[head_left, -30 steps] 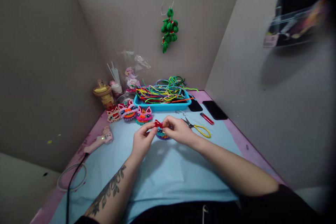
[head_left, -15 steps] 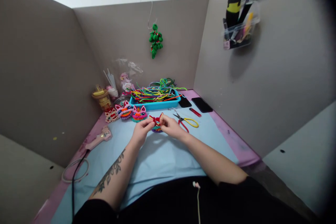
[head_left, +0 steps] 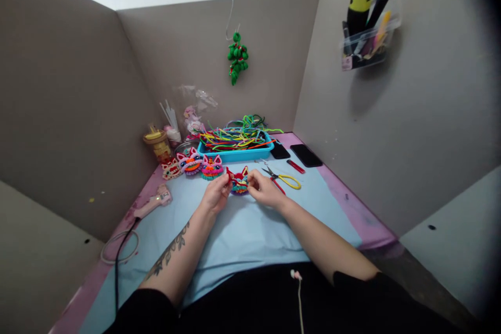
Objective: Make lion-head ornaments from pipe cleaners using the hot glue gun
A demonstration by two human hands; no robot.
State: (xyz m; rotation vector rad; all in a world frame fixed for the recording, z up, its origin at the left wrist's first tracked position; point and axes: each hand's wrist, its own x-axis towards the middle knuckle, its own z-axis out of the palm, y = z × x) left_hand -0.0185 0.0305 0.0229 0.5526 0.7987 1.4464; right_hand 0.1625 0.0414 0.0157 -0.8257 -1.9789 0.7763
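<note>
Working a red piece (head_left: 228,173) at the multicoloured head (head_left: 239,189) before the blue tray (head_left: 238,157), left fingers (head_left: 223,181) pinch it, right fingers (head_left: 254,179) curl narrowly, their hold unclear, and steady control seems called for next.

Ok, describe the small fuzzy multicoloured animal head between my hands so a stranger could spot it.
Find the bright blue rectangular tray heaped with colourful fuzzy stems. In front is the red, teal and purple fuzzy animal head. Unlike the three similar fuzzy heads to its left, it is between the left hand and right hand.
</note>
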